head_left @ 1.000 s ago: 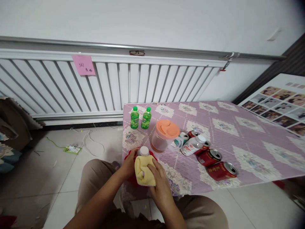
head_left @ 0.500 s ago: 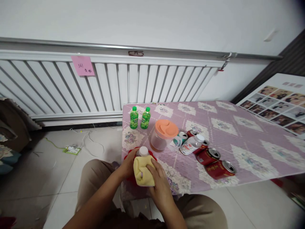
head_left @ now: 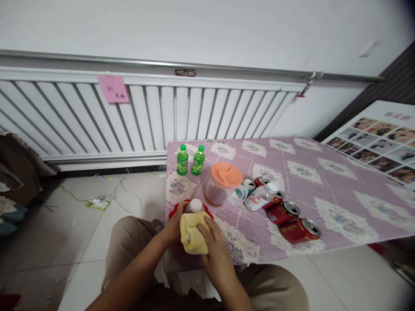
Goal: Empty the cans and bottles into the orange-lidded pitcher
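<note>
A yellow cloth [head_left: 193,235] is bunched in my right hand [head_left: 215,242], whose fingers press on it from the right. Behind the cloth is a bottle [head_left: 196,205] with a white cap; its body is mostly covered. My left hand [head_left: 175,224] closes around the bottle's left side, its fingertips partly out of sight. Under both hands lies a red dish with a scalloped rim [head_left: 173,211], largely hidden. Just beyond stands a clear plastic pitcher [head_left: 216,193] with an orange lid [head_left: 227,175].
Two green drink bottles [head_left: 182,160] stand at the table's far left corner. Right of the pitcher are a white-capped patterned bottle [head_left: 259,198], a green can [head_left: 249,185] and several red cans [head_left: 296,231]. A flowered cloth covers the table [head_left: 292,151]; a radiator [head_left: 207,108] runs behind.
The yellow cloth has shifted slightly left and its folds look different, with my right hand moving along with it. My left hand stays nearly in place at the bottle.
</note>
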`<state>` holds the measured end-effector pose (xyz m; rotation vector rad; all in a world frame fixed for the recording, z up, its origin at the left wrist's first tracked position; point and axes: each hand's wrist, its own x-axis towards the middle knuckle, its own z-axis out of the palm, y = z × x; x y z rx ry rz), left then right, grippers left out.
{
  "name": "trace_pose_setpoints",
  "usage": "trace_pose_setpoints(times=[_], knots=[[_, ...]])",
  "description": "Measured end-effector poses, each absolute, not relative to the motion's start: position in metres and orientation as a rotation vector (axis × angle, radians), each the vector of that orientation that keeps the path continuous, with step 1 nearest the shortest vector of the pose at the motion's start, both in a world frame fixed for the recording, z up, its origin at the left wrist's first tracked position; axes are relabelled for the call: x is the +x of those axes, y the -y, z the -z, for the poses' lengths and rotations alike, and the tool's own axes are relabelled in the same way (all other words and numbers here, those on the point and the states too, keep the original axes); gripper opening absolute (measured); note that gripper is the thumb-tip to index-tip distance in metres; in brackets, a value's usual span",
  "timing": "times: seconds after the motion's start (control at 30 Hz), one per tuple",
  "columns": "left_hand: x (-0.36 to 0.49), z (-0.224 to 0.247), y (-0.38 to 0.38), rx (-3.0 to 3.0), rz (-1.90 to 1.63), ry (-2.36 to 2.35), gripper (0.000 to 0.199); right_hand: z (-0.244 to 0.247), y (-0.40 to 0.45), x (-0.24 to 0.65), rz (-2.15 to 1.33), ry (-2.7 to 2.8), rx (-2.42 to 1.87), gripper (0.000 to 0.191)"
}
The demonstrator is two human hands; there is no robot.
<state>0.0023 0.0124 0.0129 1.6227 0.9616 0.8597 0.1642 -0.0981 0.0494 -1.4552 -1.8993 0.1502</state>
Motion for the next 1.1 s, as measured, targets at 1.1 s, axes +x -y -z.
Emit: trace_pose_setpoints(times=[1.1], knots=[[0.011,-0.019,-0.005,1.579,-0.909,-1.115,0.049,-0.05,0.102,0.166,-0.233,1.864,-1.508,0.063]])
